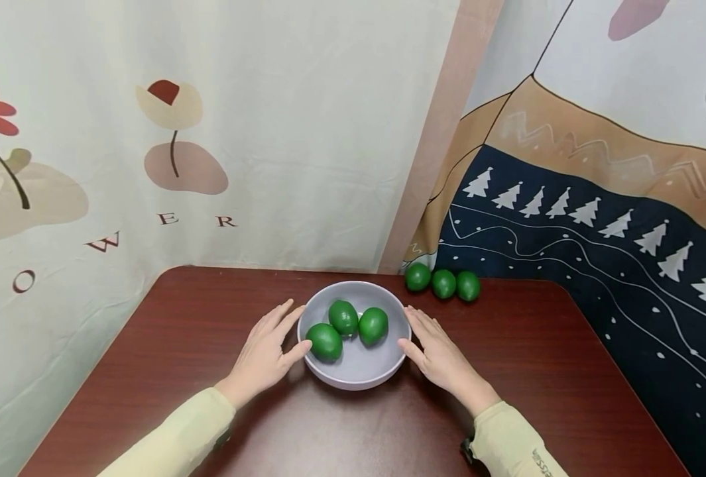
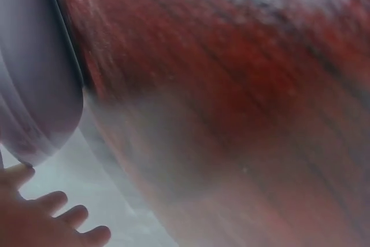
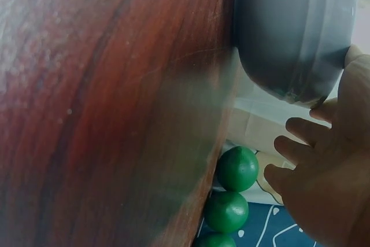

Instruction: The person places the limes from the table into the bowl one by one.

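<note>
A round, pale grey-lavender bowl with a smooth, hard-looking wall stands upright on the table, toward its far side. Inside are three glossy green limes, real or artificial I cannot tell: one low at the left, one behind it, and one to the right.

The bowl lies directly between the two hands, to the right of the left hand and to the left of the right hand. Being round, it has no long axis to line up with, and neither hand looks clearly nearer. The left hand's fingers are extended rather than clenched, its thumb tip at the rim beside the low left lime; the left wrist view shows a fingertip against the outer wall. The right hand mirrors it, fingers stretched out, thumb at the rim and a fingertip at the wall in the right wrist view. Neither hand touches a lime.

Beyond the right hand, three more green limes sit in a row at the far edge of the reddish-brown, wood-grained table. Behind hang a whitish flower-printed cloth and a navy tree-printed cloth.
</note>
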Available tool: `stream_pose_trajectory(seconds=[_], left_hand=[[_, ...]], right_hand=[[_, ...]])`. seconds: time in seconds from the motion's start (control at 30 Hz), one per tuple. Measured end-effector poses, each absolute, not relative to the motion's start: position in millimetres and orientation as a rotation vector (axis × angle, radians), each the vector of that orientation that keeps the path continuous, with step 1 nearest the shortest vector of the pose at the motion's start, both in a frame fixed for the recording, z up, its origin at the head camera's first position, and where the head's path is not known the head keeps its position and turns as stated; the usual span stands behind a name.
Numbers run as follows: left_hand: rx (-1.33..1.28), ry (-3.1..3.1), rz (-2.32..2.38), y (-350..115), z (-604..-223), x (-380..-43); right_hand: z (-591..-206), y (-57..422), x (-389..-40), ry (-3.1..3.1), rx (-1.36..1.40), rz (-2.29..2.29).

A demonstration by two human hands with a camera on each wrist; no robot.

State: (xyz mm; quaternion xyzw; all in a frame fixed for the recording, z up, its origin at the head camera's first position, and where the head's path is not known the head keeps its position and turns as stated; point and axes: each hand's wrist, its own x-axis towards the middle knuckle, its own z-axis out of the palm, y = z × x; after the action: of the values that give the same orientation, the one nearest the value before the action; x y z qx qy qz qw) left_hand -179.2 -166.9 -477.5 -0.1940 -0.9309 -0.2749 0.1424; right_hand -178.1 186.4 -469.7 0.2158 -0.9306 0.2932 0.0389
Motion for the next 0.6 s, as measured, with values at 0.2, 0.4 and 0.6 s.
stream_pose_trajectory(seconds=[0.2, 0.4, 0.6], left_hand=[[-0.529, -2.767, -0.776, -164.8, -473.7, -176.3], [-0.527, -2.800, -0.766, -163.3, -470.9, -173.8], [-0.543, -2.803, -0.749, -163.7, -469.2, -172.6]], right_hand=[[-469.9, 186.4, -176.9, -2.832, 0.665, 0.893], [-470.3, 185.7, -175.4, -2.811, 0.664, 0.904], [-469.3, 188.6, -172.3, -2.785, 0.641, 0.916]])
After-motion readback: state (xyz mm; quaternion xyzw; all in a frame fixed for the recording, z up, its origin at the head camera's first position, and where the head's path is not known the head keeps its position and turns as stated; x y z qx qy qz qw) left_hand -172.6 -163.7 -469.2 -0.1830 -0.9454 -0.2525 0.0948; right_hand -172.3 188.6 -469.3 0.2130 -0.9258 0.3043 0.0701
